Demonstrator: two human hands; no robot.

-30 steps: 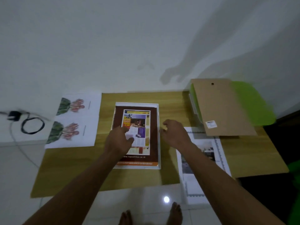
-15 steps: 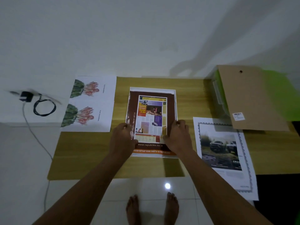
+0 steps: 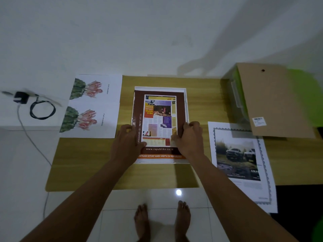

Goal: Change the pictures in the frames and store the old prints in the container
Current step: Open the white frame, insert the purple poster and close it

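Frame [image 3: 160, 88] holding the newspaper print [image 3: 160, 116] lay at the table's [image 3: 201, 102] middle, nearer its far edge. Left hand [image 3: 127, 144] and right hand [image 3: 189, 138] pinched the print's side edges near its bottom, fingers curled.

You work in dim, flat light with a grey-green cast. A bright glare spot sits on the floor [image 3: 162, 198] at lower centre, reflecting a light above you. Soft shadows slant across the wall [image 3: 157, 32] at upper right. The wide lens bows the counter [image 3: 87, 163] edges. The print [image 3: 160, 119] at centre reads sharp; the green container [image 3: 304, 95] at far right and the charger [image 3: 21, 97] at far left smear.
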